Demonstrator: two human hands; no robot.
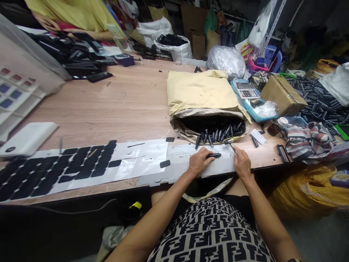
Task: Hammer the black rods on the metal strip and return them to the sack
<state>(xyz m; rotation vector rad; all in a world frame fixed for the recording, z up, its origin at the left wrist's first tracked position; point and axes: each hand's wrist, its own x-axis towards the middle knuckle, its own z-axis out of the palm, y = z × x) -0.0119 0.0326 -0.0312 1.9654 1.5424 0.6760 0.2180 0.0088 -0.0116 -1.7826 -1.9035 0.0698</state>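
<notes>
My left hand (200,161) is closed on a slim black cylindrical piece (216,155), which lies almost level above the grey-white board (180,160) at the table's front edge. To its right, my right hand (242,162) grips a small hammer (230,142) with a metal head, tilted up and to the left. Just beyond both hands, a cream sack (200,89) lies on its side with its mouth toward me. Several black cylindrical pieces (216,134) spill from that mouth. The inside of the sack is dark.
Black rounded pads (81,160) on white sheets lie to the left. At right are a calculator (247,91), a cardboard box (283,96), a striped cloth (305,140) and a heap of black parts (319,98). Across the table sits a person in yellow (79,14).
</notes>
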